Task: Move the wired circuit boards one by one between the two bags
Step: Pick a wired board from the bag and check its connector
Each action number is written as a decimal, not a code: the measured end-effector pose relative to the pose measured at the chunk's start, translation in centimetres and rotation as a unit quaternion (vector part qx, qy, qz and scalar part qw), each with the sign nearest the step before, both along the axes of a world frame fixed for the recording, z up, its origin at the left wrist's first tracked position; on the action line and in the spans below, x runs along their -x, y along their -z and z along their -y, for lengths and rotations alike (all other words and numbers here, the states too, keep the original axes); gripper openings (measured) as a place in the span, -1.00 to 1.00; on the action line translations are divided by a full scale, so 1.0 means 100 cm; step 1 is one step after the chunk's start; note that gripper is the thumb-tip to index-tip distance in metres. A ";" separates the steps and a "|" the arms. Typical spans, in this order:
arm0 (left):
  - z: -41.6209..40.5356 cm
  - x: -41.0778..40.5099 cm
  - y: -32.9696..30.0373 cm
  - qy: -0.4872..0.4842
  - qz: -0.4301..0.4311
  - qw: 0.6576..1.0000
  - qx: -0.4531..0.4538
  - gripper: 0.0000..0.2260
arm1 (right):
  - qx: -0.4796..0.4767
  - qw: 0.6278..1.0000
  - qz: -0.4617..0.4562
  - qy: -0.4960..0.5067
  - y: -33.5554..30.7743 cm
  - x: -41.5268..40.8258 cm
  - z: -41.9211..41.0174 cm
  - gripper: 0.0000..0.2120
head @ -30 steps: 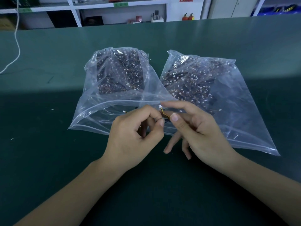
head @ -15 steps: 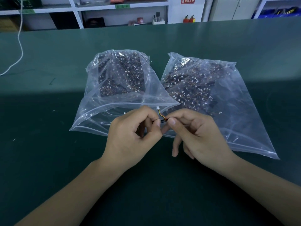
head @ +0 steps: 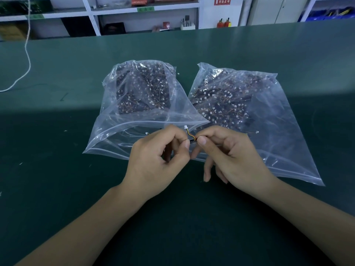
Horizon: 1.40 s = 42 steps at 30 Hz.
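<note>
Two clear plastic bags lie side by side on the green table, the left bag (head: 123, 120) and the right bag (head: 278, 120), each holding several dark wired circuit boards with white connectors. In front of the bags' near edges, one small wired circuit board (head: 192, 140) with orange and yellow wires and a white plug is held between both hands. My left hand (head: 157, 160) pinches its left end with thumb and forefinger. My right hand (head: 230, 156) pinches its right end the same way, its other fingers hanging down toward the table.
The green table (head: 57, 169) stretches wide around the bags. A white cord (head: 26, 60) trails across its far left. Shelving with small items (head: 146, 18) stands behind the far edge. Small bits of debris dot the table at left.
The right hand has drawn in from over the right bag toward the left hand. Both hands now pinch the board between them, with its wire standing up.
</note>
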<state>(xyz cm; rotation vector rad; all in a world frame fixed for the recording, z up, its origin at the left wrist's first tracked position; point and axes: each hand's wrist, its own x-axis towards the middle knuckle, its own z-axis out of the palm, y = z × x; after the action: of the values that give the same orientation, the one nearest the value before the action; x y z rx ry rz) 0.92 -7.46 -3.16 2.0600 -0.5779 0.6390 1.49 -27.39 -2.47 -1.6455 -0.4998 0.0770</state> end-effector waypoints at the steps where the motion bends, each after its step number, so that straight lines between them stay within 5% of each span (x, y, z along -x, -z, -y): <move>1: 0.000 0.000 0.000 0.001 -0.005 1.000 0.004 -0.91 | 0.000 1.000 0.003 0.000 0.000 0.000 0.001 -0.86; 34: 0.001 -0.002 -0.002 -0.021 0.037 0.996 -0.076 -0.84 | 0.021 0.999 0.034 -0.003 0.000 -0.003 0.010 -0.87; 38: -0.004 -0.003 0.000 -0.025 0.028 0.997 -0.070 -0.87 | 0.078 0.988 0.125 0.045 0.001 -0.006 0.012 -0.91; 42: -0.016 -0.008 -0.004 -0.062 0.077 0.990 -0.103 -0.89 | 0.300 0.913 0.267 0.063 -0.001 -0.016 0.021 -0.46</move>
<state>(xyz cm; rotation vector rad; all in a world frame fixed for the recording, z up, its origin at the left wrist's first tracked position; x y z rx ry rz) 1.70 -5.87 -2.78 2.2667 -0.6306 0.8468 3.04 -29.50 -2.36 -2.3139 -0.8386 -0.3621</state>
